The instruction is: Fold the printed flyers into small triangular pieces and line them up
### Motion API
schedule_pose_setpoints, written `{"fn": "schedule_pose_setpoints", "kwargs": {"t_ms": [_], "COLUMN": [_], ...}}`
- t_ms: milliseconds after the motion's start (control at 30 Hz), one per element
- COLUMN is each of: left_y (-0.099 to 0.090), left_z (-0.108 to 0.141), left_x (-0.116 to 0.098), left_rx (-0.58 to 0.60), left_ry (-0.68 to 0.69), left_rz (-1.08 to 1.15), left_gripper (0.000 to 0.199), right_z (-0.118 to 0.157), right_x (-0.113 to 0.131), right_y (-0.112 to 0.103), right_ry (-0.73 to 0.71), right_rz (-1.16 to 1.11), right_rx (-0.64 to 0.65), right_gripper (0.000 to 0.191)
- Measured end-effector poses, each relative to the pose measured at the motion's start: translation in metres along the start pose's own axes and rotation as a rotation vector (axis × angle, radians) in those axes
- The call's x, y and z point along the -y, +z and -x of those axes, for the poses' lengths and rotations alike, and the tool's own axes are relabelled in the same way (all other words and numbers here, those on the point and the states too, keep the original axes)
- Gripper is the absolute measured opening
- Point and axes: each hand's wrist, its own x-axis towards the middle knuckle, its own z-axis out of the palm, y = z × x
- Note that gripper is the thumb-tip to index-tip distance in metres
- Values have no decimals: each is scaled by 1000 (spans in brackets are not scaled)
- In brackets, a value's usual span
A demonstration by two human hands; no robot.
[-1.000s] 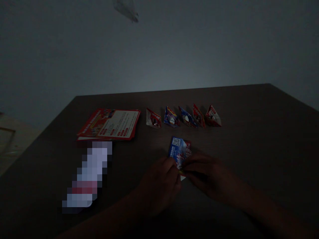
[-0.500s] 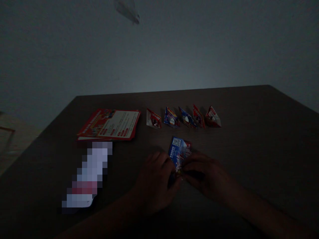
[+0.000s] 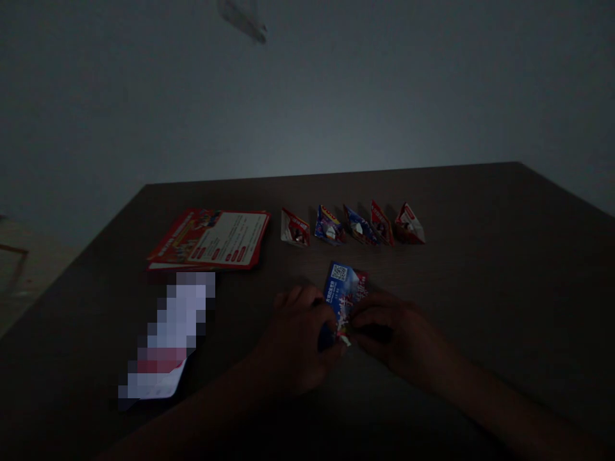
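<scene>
A printed blue and red paper sheet (image 3: 339, 288) with a QR code at its far end lies between my two hands. My left hand (image 3: 302, 339) is closed on its near left side, fingers curled over the paper. From the right, my right hand (image 3: 394, 330) pinches the near right part of the same paper, close to the left fingertips. The near end looks creased, with a small bright bit at the fingertips too dim to make out. Beyond the hands stands a row of several small folded paper boats, among them a blue one (image 3: 329, 225) and a red and white one (image 3: 410, 224).
To the left lies a stack of red and white printed flyers (image 3: 216, 238). Nearer to me is a lit phone (image 3: 168, 339) with a blurred-out screen. The dark wooden table (image 3: 471, 256) meets a pale wall (image 3: 384, 89) behind it.
My left hand has shifted slightly, with its fingers a little more curled at the paper's near edge. The right hand stays about where it was.
</scene>
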Motion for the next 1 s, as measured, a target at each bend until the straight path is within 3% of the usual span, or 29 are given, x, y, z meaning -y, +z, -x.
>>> {"fn": "schedule_pose_setpoints", "kwargs": {"t_ms": [367,533,667,800,933,1000], "left_y": [-9,0,6,8,7,8], "left_z": [2,8,11,8,8,8], "left_x": [7,-5,-12,-10,-7,-6], "left_rx": [70,-48,-38,-61,-93,-108], "left_ry": [1,72,162,168,164,150], "left_rz": [33,71,-7,-90,-136,-148], "left_gripper": [23,24,16,17,23,33], "right_z": [-1,-2,-2,-2,-2,-2], "right_x": [2,2,4,3,-7,-15], "right_y": [0,3,3,-8,-26,-33], "right_ry": [18,12,15,-8,96,105], "right_rz": [-14,-22,-100,-197,-13,75], "right_rx": [-1,-22,-34,-82,-219,-207], "right_gripper": [15,12,20,18,15,18]}}
